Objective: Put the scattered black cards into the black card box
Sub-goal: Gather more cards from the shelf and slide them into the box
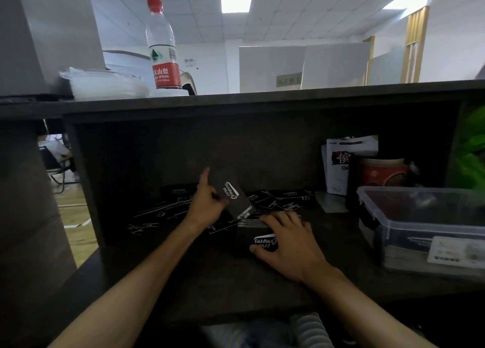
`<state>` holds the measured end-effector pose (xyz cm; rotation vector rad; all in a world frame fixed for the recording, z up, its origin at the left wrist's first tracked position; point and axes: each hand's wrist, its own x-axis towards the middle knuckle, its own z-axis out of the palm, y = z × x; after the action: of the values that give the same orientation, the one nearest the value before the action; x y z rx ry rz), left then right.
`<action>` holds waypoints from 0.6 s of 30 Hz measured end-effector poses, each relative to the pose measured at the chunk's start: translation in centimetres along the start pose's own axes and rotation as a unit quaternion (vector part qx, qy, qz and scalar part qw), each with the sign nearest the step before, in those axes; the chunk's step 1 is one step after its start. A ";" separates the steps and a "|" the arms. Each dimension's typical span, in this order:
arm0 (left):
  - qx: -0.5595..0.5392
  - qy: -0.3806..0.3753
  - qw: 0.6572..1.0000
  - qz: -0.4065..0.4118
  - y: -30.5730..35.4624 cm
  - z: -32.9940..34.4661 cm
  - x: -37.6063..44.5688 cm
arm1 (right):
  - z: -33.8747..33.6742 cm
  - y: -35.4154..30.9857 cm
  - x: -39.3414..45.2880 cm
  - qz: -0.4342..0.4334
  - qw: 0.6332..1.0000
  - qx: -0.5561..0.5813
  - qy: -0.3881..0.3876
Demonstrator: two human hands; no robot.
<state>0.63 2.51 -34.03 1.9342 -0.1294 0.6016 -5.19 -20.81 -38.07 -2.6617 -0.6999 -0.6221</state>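
Left hand: my left hand (207, 206) grips one black card (234, 199) and holds it lifted and tilted above the scattered pile, index finger sticking up.
Right hand: my right hand (288, 238) lies over the black card box (258, 241), fingers curled across its far end and thumb against its near edge; white script lettering shows between thumb and fingers.
Card box: it lies flat on the dark tabletop (199, 282), just in front of me, with a stack of card edges showing at its far end under my fingertips.
Scattered cards: loose black cards (162, 211) with white print lie spread on the tabletop behind and to the left of the box, some overlapping; more lie farther right (286, 198) near the back wall.
Right side: a clear plastic container (425, 224) with a lid, a red-patterned cup (383, 173) and a white pouch (338, 164) behind it.
Upper shelf: a water bottle (162, 46) with a red cap stands upright beside a stack of white plastic bags (105, 84).
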 end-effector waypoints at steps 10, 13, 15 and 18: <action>0.153 -0.147 0.976 0.053 0.3 0.6 -5.9 | 0.3 0.0 0.0 0.016 0.999 0.036 0.015; 0.284 -0.194 0.933 0.108 0.0 0.1 -5.8 | 0.5 0.1 0.1 0.025 0.999 0.033 0.013; 0.288 -0.158 0.937 0.119 0.4 -0.3 -4.9 | 0.6 0.2 0.2 0.019 1.000 0.013 0.009; 0.276 -0.063 0.954 0.096 0.7 -0.5 -1.9 | 0.5 0.3 0.2 0.009 1.000 0.001 0.009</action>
<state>-1.50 2.31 -34.14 2.5254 -0.2529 0.6926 -4.68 -20.78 -38.47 -2.6551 -0.6701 -0.6383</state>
